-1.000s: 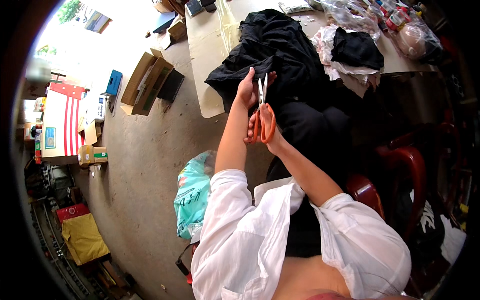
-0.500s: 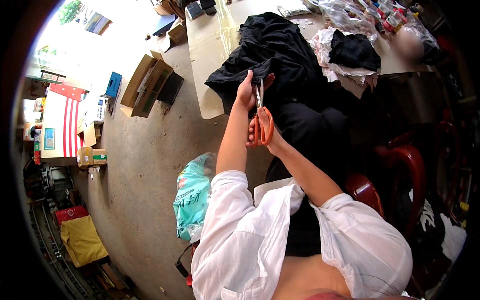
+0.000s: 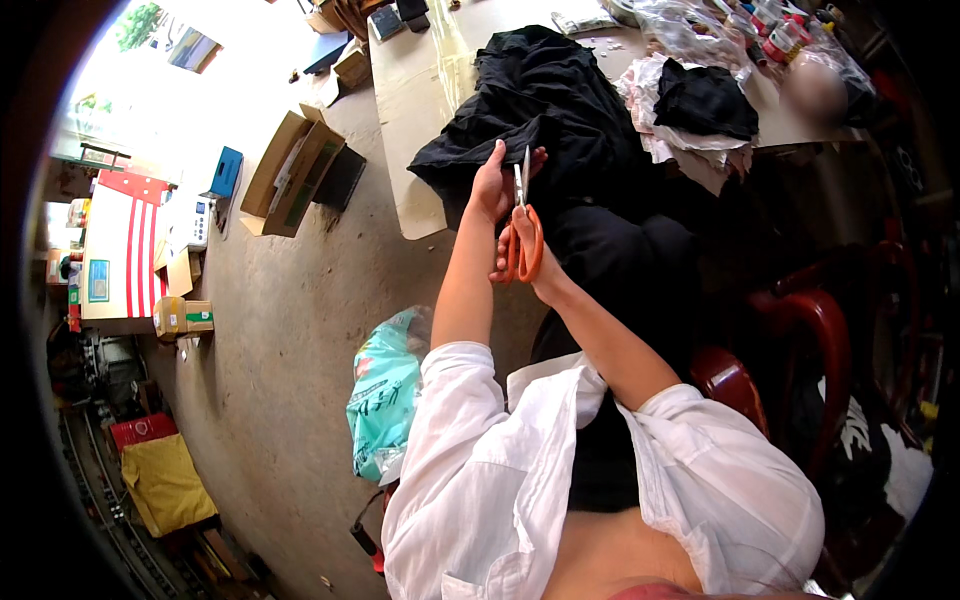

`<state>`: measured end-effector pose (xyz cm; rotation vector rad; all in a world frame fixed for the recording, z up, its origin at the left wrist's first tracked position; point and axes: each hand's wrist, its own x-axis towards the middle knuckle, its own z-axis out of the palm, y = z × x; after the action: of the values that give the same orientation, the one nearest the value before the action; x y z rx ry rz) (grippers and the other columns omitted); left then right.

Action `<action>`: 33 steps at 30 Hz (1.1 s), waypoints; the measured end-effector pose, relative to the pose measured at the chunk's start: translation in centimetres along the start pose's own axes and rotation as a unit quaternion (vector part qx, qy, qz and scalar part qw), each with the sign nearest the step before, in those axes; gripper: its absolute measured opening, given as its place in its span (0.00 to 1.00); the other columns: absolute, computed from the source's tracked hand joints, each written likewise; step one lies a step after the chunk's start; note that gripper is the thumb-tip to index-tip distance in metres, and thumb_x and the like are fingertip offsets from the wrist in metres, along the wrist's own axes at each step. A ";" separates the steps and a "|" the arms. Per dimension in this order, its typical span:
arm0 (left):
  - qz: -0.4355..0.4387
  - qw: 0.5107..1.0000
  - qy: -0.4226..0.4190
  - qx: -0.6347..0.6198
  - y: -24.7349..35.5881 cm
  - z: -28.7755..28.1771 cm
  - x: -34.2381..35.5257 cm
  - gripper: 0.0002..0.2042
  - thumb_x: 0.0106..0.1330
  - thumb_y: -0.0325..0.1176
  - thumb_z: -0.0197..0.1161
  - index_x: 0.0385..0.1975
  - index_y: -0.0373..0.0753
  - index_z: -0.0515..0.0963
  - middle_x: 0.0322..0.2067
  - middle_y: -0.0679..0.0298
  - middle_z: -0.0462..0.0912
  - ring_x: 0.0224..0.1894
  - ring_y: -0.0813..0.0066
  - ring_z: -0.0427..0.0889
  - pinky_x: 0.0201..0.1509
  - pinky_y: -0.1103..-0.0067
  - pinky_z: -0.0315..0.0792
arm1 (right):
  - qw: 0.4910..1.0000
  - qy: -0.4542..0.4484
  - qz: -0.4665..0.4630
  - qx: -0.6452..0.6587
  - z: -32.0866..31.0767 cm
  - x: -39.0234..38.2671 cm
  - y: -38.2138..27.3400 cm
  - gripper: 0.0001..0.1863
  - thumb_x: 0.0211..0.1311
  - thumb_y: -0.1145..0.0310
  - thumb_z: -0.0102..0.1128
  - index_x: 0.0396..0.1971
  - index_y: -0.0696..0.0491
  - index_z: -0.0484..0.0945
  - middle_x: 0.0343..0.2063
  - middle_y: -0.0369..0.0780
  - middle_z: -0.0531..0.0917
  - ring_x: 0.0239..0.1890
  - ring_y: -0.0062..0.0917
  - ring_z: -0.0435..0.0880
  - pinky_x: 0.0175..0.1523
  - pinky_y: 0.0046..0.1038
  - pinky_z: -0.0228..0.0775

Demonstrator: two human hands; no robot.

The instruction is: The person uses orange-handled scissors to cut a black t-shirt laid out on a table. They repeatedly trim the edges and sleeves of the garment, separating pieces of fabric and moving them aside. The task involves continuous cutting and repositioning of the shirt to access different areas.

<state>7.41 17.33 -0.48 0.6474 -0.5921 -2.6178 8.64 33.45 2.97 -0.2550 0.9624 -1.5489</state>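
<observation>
A heap of black cloth (image 3: 545, 85) lies over the near edge of the table, and part of it hangs down towards my lap. My left hand (image 3: 489, 188) holds the near edge of this cloth, thumb on top and fingertips showing beyond the blades. My right hand (image 3: 540, 275) is closed round the orange handles of a pair of scissors (image 3: 526, 240). Their metal blades point away from me, slightly apart, between my left thumb and fingertips. Whether cloth lies between the blades is too small to tell.
On the table (image 3: 412, 185) at right are a smaller black cloth piece (image 3: 705, 100), pale crumpled fabric (image 3: 640, 85), plastic bags and bottles. A turquoise bag (image 3: 385, 395) stands left of me. An opened cardboard box (image 3: 290, 170) is on the floor; a dark red chair (image 3: 825, 330) is at right.
The scissors and my right hand have shifted slightly away from me, with the blade tips a little farther forward. My left hand stays almost in place on the cloth.
</observation>
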 end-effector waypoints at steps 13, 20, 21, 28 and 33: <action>0.019 0.994 0.008 0.109 -0.1 1.0 -1.4 0.20 0.68 0.40 0.56 0.46 0.25 0.74 0.42 0.53 0.82 0.46 0.65 0.80 0.54 0.77 0.73 | 0.998 0.015 -0.048 0.028 0.3 0.8 -0.7 0.32 0.55 0.31 0.50 0.26 0.50 0.68 0.17 0.34 0.71 0.16 0.18 0.76 0.27 0.24 0.78; -0.100 0.989 -0.041 0.098 0.3 2.7 -4.3 0.20 0.71 0.44 0.48 0.48 0.33 0.75 0.38 0.61 0.82 0.36 0.74 0.81 0.42 0.80 0.75 | 0.995 0.035 -0.052 0.081 0.2 0.7 -1.0 0.32 0.59 0.31 0.42 0.30 0.50 0.70 0.23 0.34 0.72 0.20 0.17 0.74 0.30 0.23 0.74; -0.133 0.984 -0.073 0.094 0.4 3.1 -4.8 0.20 0.72 0.45 0.47 0.49 0.35 0.75 0.37 0.63 0.82 0.34 0.76 0.80 0.40 0.81 0.75 | 0.993 0.041 -0.063 0.095 -0.2 1.1 -1.0 0.32 0.59 0.30 0.42 0.31 0.49 0.70 0.23 0.34 0.72 0.21 0.17 0.74 0.30 0.23 0.74; -0.106 0.989 -0.055 0.084 -0.9 3.1 -6.2 0.20 0.73 0.43 0.45 0.51 0.34 0.74 0.36 0.62 0.82 0.29 0.78 0.81 0.33 0.82 0.77 | 0.987 0.059 -0.039 0.148 -0.7 2.3 -1.1 0.32 0.56 0.29 0.46 0.23 0.48 0.65 0.16 0.31 0.65 0.14 0.16 0.68 0.19 0.19 0.63; -0.040 0.996 -0.070 0.048 -2.3 0.3 -4.6 0.22 0.71 0.44 0.47 0.52 0.29 0.71 0.43 0.52 0.80 0.42 0.67 0.82 0.47 0.76 0.78 | 0.985 0.097 -0.098 0.105 -0.2 2.6 -0.8 0.27 0.61 0.36 0.48 0.21 0.46 0.64 0.11 0.30 0.64 0.07 0.15 0.62 0.12 0.19 0.57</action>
<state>10.45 21.42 0.21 0.5275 -0.7531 -2.7396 7.33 31.11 2.45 -0.0499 0.9365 -1.8681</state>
